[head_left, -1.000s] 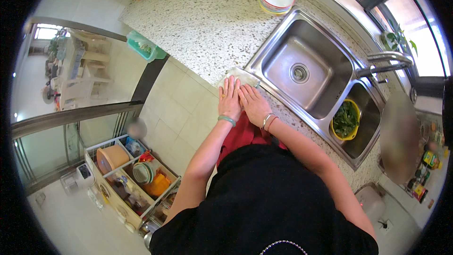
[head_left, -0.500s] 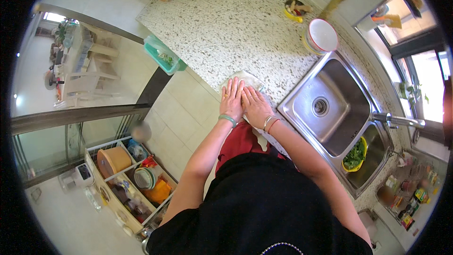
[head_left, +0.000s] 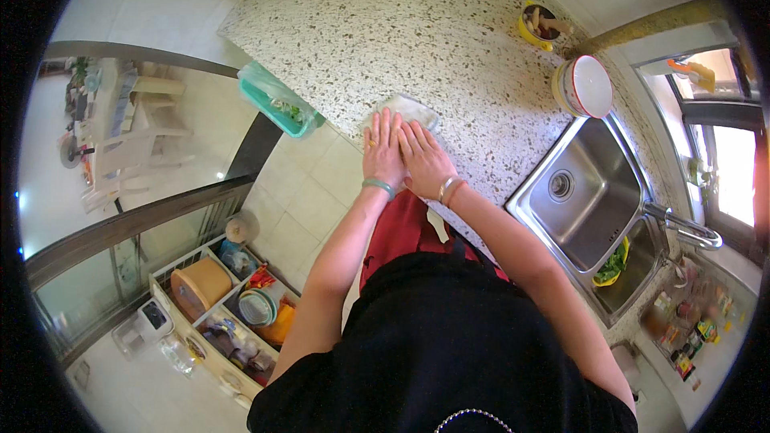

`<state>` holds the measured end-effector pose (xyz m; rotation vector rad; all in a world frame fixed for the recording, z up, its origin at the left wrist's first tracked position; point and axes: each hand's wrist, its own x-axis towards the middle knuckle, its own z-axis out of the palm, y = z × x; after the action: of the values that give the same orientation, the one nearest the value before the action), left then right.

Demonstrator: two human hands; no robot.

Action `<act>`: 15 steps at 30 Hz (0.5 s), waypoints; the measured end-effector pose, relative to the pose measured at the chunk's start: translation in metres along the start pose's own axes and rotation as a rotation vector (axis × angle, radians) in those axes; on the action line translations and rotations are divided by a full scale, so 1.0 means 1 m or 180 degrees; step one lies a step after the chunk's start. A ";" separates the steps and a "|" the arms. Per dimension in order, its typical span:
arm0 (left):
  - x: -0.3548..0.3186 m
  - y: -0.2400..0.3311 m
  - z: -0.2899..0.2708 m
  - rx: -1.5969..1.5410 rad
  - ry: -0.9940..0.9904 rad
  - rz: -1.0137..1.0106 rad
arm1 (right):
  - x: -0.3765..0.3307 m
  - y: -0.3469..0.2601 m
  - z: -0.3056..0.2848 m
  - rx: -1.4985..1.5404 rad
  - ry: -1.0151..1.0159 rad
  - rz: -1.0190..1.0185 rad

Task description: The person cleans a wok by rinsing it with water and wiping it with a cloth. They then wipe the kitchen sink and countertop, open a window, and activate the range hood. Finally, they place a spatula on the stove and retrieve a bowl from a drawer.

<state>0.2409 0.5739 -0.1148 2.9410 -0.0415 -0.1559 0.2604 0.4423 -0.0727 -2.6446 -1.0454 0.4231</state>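
Observation:
A pale folded cloth [head_left: 415, 109] lies on the speckled countertop [head_left: 353, 40] near its front edge. My left hand [head_left: 383, 148] rests flat on the cloth's near side, fingers stretched forward, a green bangle at the wrist. Right beside it, my right hand [head_left: 427, 159] presses flat too, its fingers extended onto the cloth and angled toward the left hand. The palms and the part of the cloth beneath them are hidden.
To the right is a steel double sink [head_left: 584, 184] with a faucet [head_left: 682, 224] and a yellow basket of leafy greens [head_left: 613, 265]. Stacked bowls [head_left: 589, 87] and a yellow-handled container [head_left: 539, 26] stand behind it. A teal bin [head_left: 277, 100] hangs at the counter's left edge.
My view has turned, so the sink and bowls appear farther right. Both hands stay flat and together on the cloth, near the counter's front edge.

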 end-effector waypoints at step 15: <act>0.056 0.068 -0.006 0.0072 -0.0559 0.0099 | -0.018 0.058 -0.010 -0.0339 0.0042 0.0734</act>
<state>0.2954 0.5060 -0.1017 2.9387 -0.1150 -0.4113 0.2875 0.3874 -0.0803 -2.8716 -0.7814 0.4057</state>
